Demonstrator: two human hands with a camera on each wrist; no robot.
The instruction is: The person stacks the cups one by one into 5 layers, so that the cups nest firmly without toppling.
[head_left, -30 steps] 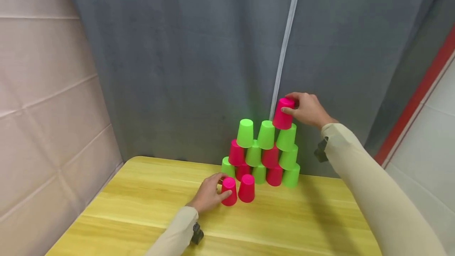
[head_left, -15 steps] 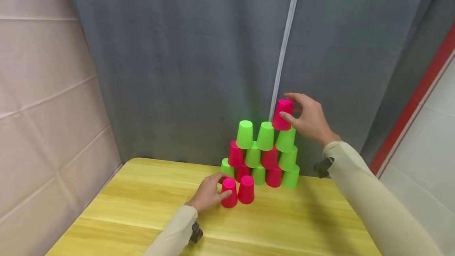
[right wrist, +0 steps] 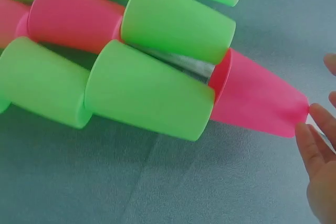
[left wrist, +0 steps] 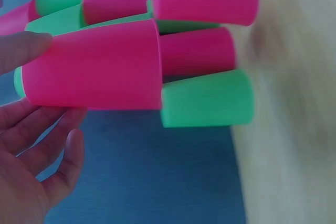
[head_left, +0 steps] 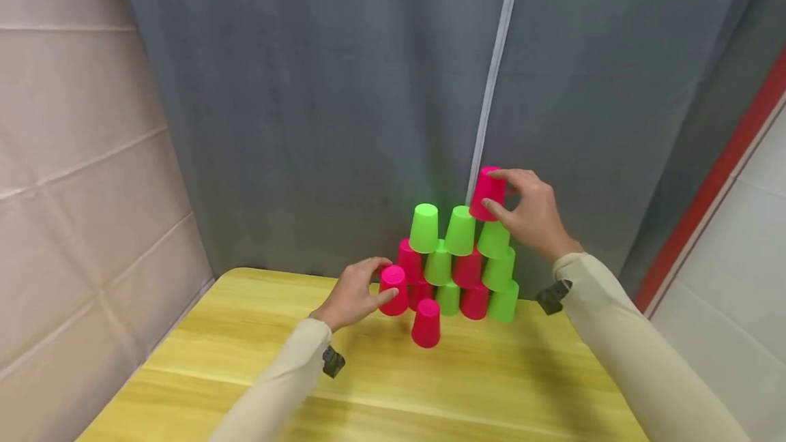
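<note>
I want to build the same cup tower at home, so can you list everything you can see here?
stacked green cups: eight as far as I can see, bright green, upside down in the tower at the back of the table
stacked pink cups: four, pink, in the tower's two lower rows
top pink cup: one, pink, tilted on the tower's right peak
lifted pink cup: one, pink, at the tower's left side
loose pink cup: one, pink, upside down before the tower
table: one, yellow wood
curtain: one, grey, behind
left hand: holds the lifted pink cup
right hand: pinches the top pink cup
</note>
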